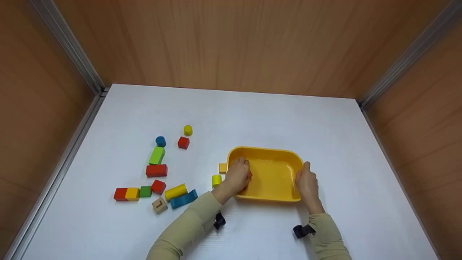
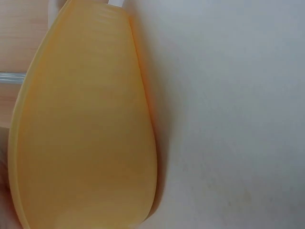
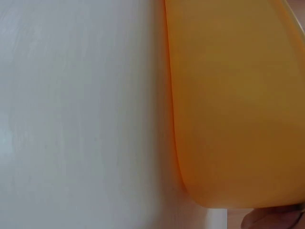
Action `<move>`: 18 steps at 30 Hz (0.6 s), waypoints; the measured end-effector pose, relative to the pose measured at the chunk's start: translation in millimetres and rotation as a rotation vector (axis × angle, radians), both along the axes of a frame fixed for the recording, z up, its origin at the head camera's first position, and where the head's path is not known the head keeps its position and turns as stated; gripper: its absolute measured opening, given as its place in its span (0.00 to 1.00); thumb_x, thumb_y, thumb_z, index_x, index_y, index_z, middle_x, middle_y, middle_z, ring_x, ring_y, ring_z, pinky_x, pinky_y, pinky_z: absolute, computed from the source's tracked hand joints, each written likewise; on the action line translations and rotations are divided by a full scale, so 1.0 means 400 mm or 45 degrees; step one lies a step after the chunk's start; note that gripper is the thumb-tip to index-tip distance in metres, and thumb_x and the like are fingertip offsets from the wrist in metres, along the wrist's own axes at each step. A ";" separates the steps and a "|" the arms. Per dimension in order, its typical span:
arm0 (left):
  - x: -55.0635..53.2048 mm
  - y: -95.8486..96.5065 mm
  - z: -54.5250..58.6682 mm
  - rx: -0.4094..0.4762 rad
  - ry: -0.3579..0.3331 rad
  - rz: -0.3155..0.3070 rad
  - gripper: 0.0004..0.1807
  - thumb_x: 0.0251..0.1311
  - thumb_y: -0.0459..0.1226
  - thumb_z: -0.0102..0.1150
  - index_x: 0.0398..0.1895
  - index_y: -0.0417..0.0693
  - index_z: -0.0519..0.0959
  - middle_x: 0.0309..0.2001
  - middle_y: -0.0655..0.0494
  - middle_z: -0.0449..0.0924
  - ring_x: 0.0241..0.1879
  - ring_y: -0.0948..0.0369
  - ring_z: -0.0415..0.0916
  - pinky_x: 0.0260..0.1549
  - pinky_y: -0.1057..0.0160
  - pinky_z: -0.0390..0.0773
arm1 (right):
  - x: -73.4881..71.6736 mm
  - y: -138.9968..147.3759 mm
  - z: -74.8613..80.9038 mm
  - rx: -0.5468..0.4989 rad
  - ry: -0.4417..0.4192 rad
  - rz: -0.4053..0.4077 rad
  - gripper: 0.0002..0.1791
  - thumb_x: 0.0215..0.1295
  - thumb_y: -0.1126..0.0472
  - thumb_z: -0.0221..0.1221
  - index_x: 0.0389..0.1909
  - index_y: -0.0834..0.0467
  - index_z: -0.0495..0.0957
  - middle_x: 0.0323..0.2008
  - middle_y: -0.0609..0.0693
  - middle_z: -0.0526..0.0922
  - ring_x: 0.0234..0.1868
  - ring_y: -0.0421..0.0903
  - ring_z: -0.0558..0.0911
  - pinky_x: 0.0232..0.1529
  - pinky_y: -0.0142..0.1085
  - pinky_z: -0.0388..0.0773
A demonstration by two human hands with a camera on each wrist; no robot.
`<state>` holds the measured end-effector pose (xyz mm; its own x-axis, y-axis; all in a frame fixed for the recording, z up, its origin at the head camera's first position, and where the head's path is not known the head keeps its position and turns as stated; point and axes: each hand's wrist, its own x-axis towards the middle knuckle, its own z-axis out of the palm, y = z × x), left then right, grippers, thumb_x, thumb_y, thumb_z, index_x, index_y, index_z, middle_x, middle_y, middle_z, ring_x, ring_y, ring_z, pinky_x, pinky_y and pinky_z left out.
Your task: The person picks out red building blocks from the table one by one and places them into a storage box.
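A yellow plastic tub (image 1: 274,200) rests on the white table. My left hand (image 1: 238,175) reaches over its left end, fingers bent down inside, pinching a red block (image 1: 249,174) that is mostly hidden by the hand. At the tub's right side, my right hand (image 1: 307,182) grips the rim. Just outside the left wall lie a yellow-orange block (image 1: 222,168) and a yellow-green cylinder (image 1: 216,180). Both wrist views are filled mainly by the tub's outer wall (image 2: 86,119), with part of the right hand (image 3: 271,218) at the lower edge of its view.
Left of the tub are scattered toy blocks, among them a blue curved block (image 1: 184,199), a yellow cylinder (image 1: 175,192), a wooden block with a dark mark (image 1: 159,205) and a red block (image 1: 156,170). Farther back stands a small yellow cylinder (image 1: 188,130). Wooden panels (image 1: 231,47) enclose the table.
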<state>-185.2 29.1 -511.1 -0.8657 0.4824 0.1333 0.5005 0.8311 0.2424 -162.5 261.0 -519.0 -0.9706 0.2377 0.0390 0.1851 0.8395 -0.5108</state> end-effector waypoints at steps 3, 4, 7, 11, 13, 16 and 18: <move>-0.002 0.004 -0.004 -0.014 -0.013 0.010 0.15 0.47 0.39 0.63 0.34 0.38 0.75 0.35 0.48 0.70 0.36 0.54 0.68 0.39 0.61 0.70 | -0.002 0.001 0.000 -0.008 -0.033 -0.011 0.06 0.65 0.66 0.42 0.40 0.64 0.58 0.18 0.56 0.69 0.15 0.48 0.68 0.12 0.34 0.63; -0.003 0.005 -0.005 -0.028 -0.016 0.015 0.15 0.47 0.39 0.63 0.35 0.38 0.75 0.35 0.48 0.70 0.36 0.54 0.68 0.40 0.61 0.70 | -0.002 0.001 -0.001 -0.009 -0.039 -0.011 0.06 0.65 0.66 0.42 0.40 0.64 0.58 0.19 0.56 0.69 0.15 0.47 0.68 0.12 0.34 0.63; -0.004 0.009 -0.007 -0.063 -0.010 0.027 0.18 0.47 0.40 0.63 0.36 0.36 0.75 0.35 0.48 0.70 0.36 0.54 0.68 0.40 0.61 0.70 | -0.002 0.001 -0.001 -0.005 -0.036 -0.006 0.07 0.65 0.66 0.42 0.41 0.64 0.58 0.19 0.56 0.69 0.15 0.47 0.68 0.12 0.34 0.63; -0.008 0.013 -0.008 -0.130 -0.009 0.030 0.19 0.47 0.42 0.63 0.38 0.36 0.75 0.35 0.48 0.70 0.37 0.54 0.69 0.40 0.61 0.69 | -0.001 0.001 -0.002 0.009 -0.018 0.003 0.07 0.64 0.66 0.43 0.41 0.64 0.58 0.18 0.57 0.70 0.14 0.48 0.68 0.12 0.34 0.63; -0.010 0.015 -0.008 -0.149 -0.017 0.027 0.19 0.47 0.42 0.63 0.37 0.37 0.75 0.35 0.48 0.70 0.37 0.54 0.69 0.40 0.61 0.70 | -0.001 0.001 -0.002 0.012 -0.013 0.005 0.07 0.64 0.66 0.43 0.40 0.65 0.58 0.18 0.57 0.70 0.14 0.48 0.68 0.11 0.35 0.63; -0.013 0.017 -0.008 -0.156 -0.020 0.021 0.18 0.47 0.42 0.64 0.35 0.38 0.76 0.34 0.48 0.71 0.37 0.54 0.70 0.39 0.61 0.70 | -0.001 0.002 -0.003 0.012 -0.021 0.003 0.07 0.64 0.66 0.42 0.40 0.64 0.58 0.17 0.56 0.70 0.14 0.47 0.68 0.11 0.34 0.63; -0.016 0.018 -0.008 -0.148 -0.019 0.021 0.17 0.46 0.42 0.64 0.34 0.38 0.76 0.33 0.48 0.71 0.36 0.54 0.70 0.38 0.61 0.70 | -0.001 0.002 -0.002 0.007 -0.029 0.006 0.07 0.65 0.66 0.41 0.40 0.64 0.58 0.16 0.56 0.69 0.13 0.46 0.68 0.10 0.33 0.63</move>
<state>-191.5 36.1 -514.2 -0.8750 0.4799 0.0641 0.4838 0.8620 0.1511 -163.0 261.8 -519.9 -0.9723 0.2329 0.0185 0.1924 0.8432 -0.5020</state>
